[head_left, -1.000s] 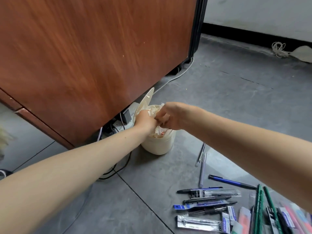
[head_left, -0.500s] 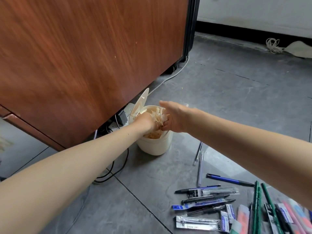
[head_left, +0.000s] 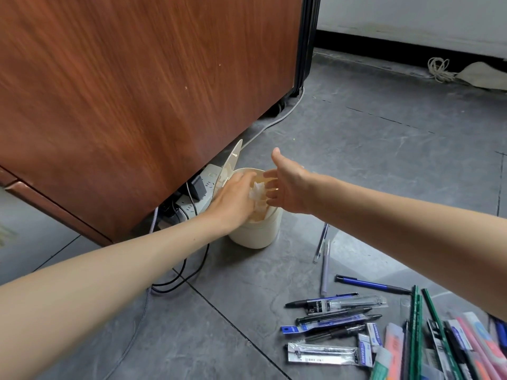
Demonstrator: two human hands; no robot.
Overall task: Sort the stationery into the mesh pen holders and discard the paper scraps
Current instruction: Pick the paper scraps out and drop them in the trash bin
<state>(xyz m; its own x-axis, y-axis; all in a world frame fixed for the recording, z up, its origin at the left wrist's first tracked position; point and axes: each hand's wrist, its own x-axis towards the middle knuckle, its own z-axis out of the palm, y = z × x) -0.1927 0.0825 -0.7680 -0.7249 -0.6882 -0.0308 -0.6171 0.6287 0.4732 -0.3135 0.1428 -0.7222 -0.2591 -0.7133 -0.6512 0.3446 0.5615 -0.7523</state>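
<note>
A small cream bin (head_left: 256,237) with its lid (head_left: 229,165) tipped up stands on the floor by the wooden cabinet. White paper scraps (head_left: 258,194) fill its mouth. My left hand (head_left: 233,200) lies over the bin's left rim, fingers stretched onto the scraps. My right hand (head_left: 285,185) hovers over the right rim with fingers spread and thumb raised, holding nothing. Several pens, refill packs, erasers and pencils (head_left: 356,325) lie scattered on the floor at the lower right. No mesh pen holder is in view.
A power strip (head_left: 197,198) with plugs and black cables (head_left: 181,281) sits under the cabinet (head_left: 137,91) just left of the bin. Two pens (head_left: 323,248) lie right of the bin. A coiled cord (head_left: 439,68) lies by the far wall.
Both hands gripped the scraps over the bin a second ago. They have since spread open, the right hand lifting a little off the scraps, which now sit in the bin.
</note>
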